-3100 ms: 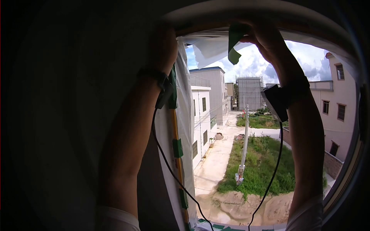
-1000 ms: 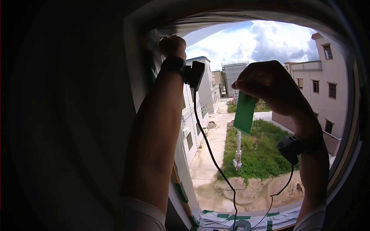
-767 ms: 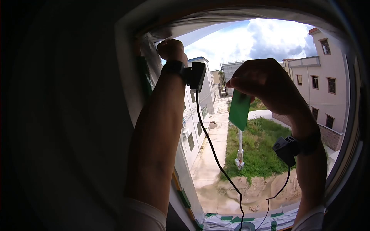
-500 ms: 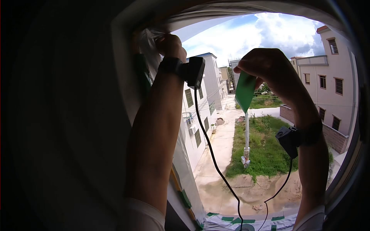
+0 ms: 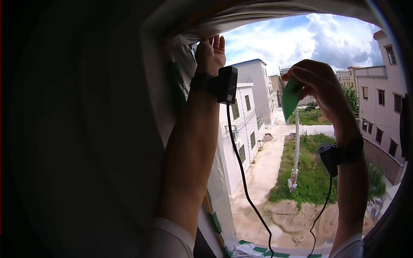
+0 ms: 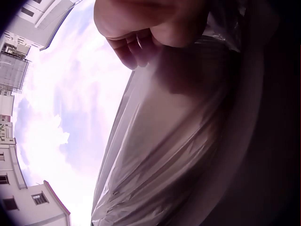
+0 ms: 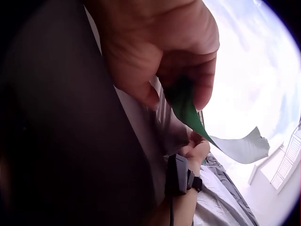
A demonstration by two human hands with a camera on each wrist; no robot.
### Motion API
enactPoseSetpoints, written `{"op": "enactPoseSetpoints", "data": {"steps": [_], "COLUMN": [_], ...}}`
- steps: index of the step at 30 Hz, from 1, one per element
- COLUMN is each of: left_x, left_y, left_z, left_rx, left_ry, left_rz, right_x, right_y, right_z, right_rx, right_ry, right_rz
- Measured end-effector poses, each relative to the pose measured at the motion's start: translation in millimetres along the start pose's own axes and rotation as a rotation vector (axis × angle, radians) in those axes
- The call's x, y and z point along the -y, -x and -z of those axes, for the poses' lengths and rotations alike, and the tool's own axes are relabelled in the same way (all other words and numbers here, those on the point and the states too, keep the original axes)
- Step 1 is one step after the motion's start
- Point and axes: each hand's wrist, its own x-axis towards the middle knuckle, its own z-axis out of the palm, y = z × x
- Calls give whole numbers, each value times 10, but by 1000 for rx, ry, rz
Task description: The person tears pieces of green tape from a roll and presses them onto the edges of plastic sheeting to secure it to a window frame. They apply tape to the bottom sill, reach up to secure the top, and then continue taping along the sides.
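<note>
My right hand (image 5: pixel 318 81) pinches a strip of green tape (image 5: pixel 291 99) between thumb and fingers, held up before the window opening. In the right wrist view the strip of green tape (image 7: pixel 186 106) hangs curling from the fingertips, its far end showing pale. High at the window's upper left corner, my left hand (image 5: pixel 211 55) reaches up with fingers extended. The left wrist view shows this left hand (image 6: pixel 146 23) with its fingers against thin clear plastic film (image 6: pixel 155 127), which hangs in folds along the frame.
Green tape pieces (image 5: pixel 215 222) hold film along the window's left side. More film (image 5: pixel 266 13) drapes across the top. Black cables (image 5: pixel 243 172) run down from both wrist cameras. Outside are buildings, a pole (image 5: pixel 297 146) and grass. The wall (image 5: pixel 77 129) at left is dark.
The right hand has come down from the top edge with the tape strip. My left hand's fingers, folded half a second ago, now extend upward at the corner. The view has shifted slightly left.
</note>
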Motion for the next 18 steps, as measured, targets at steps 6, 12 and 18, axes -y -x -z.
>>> {"op": "enactPoseSetpoints", "data": {"steps": [6,12,18], "left_x": [-152,-311,-340], "left_y": [181,482,366], "left_z": [25,-141,-247], "left_rx": [230,326,254], "left_ry": [207,439,495], "left_rz": [68,79,18], "right_x": [377,742,733], "right_y": [-303,-228,-115], "right_z": [-74,-194,-313], "right_rx": [2,48,94], "right_ry": [-386,-192,-18], "right_rz": [117,125,66]}}
